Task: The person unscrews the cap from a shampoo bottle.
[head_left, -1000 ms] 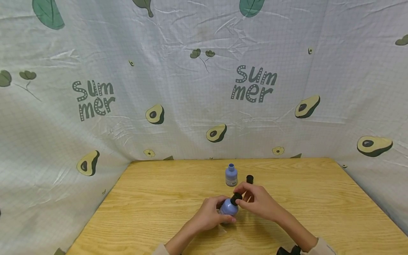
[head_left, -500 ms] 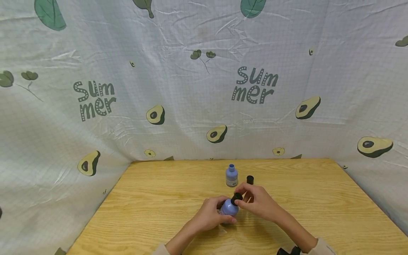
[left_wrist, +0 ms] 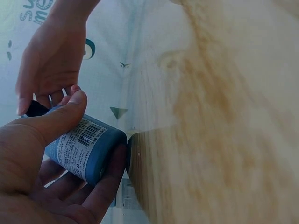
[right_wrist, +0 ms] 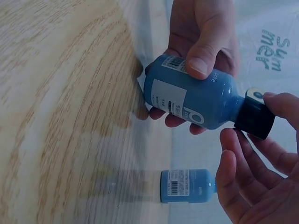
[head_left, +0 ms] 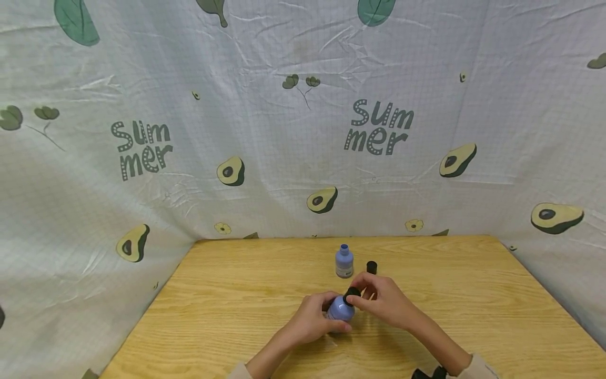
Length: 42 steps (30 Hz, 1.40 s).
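A blue bottle [head_left: 341, 309] with a white printed label is tilted in my left hand [head_left: 312, 317], its neck towards the right hand. Fingers and thumb of the left hand wrap around its body, as the left wrist view shows from the label side. My right hand [head_left: 385, 301] pinches the black cap [right_wrist: 254, 118] at the bottle's neck between thumb and fingertips. Behind the hands stands a second blue bottle [head_left: 344, 261], upright with an uncovered neck. Just beyond the right hand is another black cap-like piece [head_left: 371, 267], its lower part hidden by the fingers.
The hands work over a light wooden table [head_left: 236, 295]. A pale curtain [head_left: 265, 105] printed with avocados and the word summer hangs behind it and along both sides. A black object [head_left: 428, 373] shows beside the right sleeve at the bottom edge.
My right thumb has slid slightly left across the cap. The left hand keeps its grip on the bottle, and the second bottle stays where it was.
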Motion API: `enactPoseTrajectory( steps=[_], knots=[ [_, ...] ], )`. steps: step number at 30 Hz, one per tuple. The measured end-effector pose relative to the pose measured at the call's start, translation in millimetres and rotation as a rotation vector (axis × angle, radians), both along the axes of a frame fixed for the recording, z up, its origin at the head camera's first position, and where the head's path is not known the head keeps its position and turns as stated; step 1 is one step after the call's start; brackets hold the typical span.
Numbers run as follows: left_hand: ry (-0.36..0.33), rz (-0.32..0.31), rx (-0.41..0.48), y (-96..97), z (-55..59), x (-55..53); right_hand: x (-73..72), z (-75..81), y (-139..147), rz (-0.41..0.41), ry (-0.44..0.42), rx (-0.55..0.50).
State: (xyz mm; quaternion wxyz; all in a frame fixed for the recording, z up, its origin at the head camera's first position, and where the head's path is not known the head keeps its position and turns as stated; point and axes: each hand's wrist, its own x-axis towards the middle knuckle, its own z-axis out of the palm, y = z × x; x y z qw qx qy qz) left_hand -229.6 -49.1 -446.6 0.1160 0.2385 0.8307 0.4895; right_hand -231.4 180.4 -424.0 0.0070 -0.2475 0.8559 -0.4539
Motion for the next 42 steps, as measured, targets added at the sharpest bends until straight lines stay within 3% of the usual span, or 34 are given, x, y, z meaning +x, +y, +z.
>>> enactPoseTrajectory(
  steps=[8,18,27,36,42],
  knots=[
    [0.002,0.019,-0.018,1.3,-1.2,3.2,2.3,-0.6,2.7,0.044,0.036,-0.007],
    [0.005,0.017,-0.012,3.4,-2.1,5.9,4.5,-1.1,4.3,-0.011,0.022,0.015],
    [0.021,0.019,-0.002,5.3,-3.7,9.1,5.5,-2.1,6.8,0.055,0.044,0.006],
    [0.011,0.023,0.003,6.7,-4.8,11.8,8.1,-2.5,7.8,0.007,0.041,0.031],
    [0.020,0.030,-0.006,7.9,-6.1,13.9,8.9,-3.2,10.0,0.045,0.047,0.030]
  ],
)
